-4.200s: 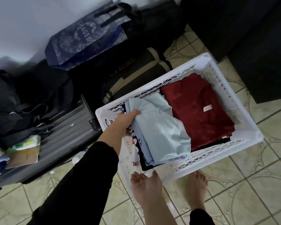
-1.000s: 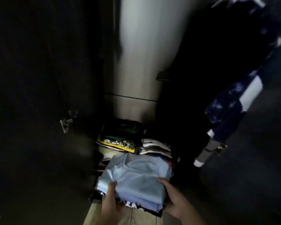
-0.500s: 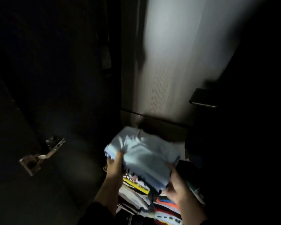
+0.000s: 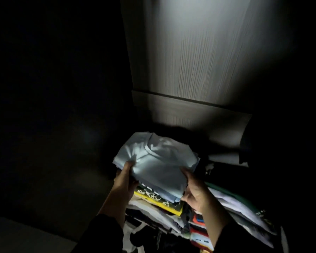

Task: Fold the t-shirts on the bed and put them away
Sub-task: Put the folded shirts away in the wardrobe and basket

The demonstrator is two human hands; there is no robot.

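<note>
Head view is showing a dim wardrobe interior, and the folded light-blue t-shirts [image 4: 159, 165] are serving as the landmark for everything else. The left hand [image 4: 125, 179] is gripping the near-left edge of this small bundle, thumb lying on top of the cloth and fingers tucked out of sight beneath it. The right hand [image 4: 193, 192] is grasping the near-right corner of the same bundle, thumb pressing on the upper fabric and the remaining fingers curling under. The bundle is sitting between the two hands with its collar turned away from the person, and thinner folded layers are peeking out along its near edge. Directly below and nearer than the bundle, a stack of folded clothes [image 4: 161, 203] is lying, with a yellow-edged printed garment as its top layer; whether the bundle is touching that stack is hard to tell. Right of the bundle, a second pile of folded garments [image 4: 239, 207] in white and green is slanting downward. Behind and above the bundle, a wood-grain wardrobe panel [image 4: 199, 57] is catching the light. Left of the bundle, everything is sinking into darkness. Black sleeves [image 4: 98, 232] are covering both forearms nearer than the bundle.
</note>
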